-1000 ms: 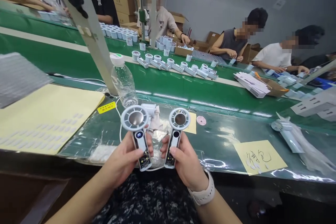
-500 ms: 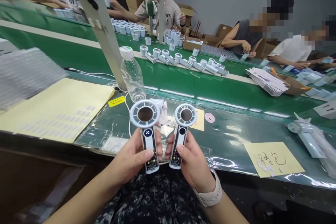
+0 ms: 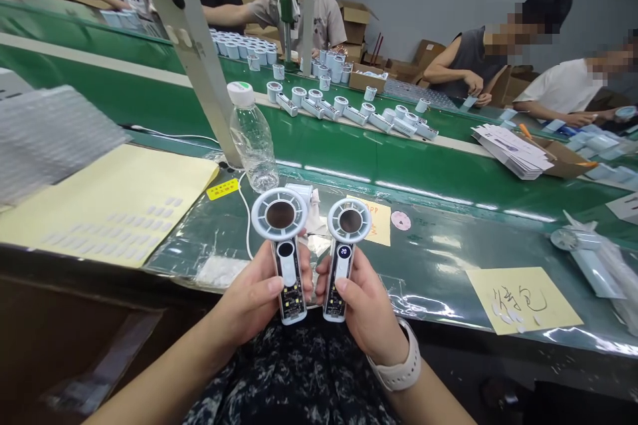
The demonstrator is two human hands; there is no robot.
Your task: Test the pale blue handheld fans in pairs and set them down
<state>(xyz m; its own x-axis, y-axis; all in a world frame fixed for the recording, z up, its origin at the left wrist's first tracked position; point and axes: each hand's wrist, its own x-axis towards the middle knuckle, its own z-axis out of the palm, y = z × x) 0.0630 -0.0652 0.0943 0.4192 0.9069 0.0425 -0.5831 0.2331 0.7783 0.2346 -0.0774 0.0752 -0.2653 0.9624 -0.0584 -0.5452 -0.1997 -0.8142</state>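
Note:
My left hand [image 3: 256, 289] is closed around the handle of a light-blue handheld fan [image 3: 288, 272], thumb on its front below a dark round display. In my right hand [image 3: 366, 299] is a second light-blue handheld fan [image 3: 343, 269], whose round display shows 20. Both fans stand upright side by side over the near table edge, ring-shaped heads up, not touching. Their handles have clear fronts with circuit boards showing. Behind the left fan's head lies another light-blue piece [image 3: 300, 194], partly hidden, beside some crumpled white paper [image 3: 313, 220].
A clear plastic bottle [image 3: 253, 143] stands behind the fans. Yellow sheet with small white stickers [image 3: 100, 192] and bubble wrap [image 3: 54, 139] lie left. A yellow note [image 3: 523, 299] and a bagged fan [image 3: 591, 262] lie right. Several fans rest on the green conveyor [image 3: 319, 139]; co-workers sit across it.
The left fan's display has gone from 20 to dark, and the right fan's from dark to 20. Both hands keep their hold. Across the conveyor, a co-worker's arm has reached out sideways.

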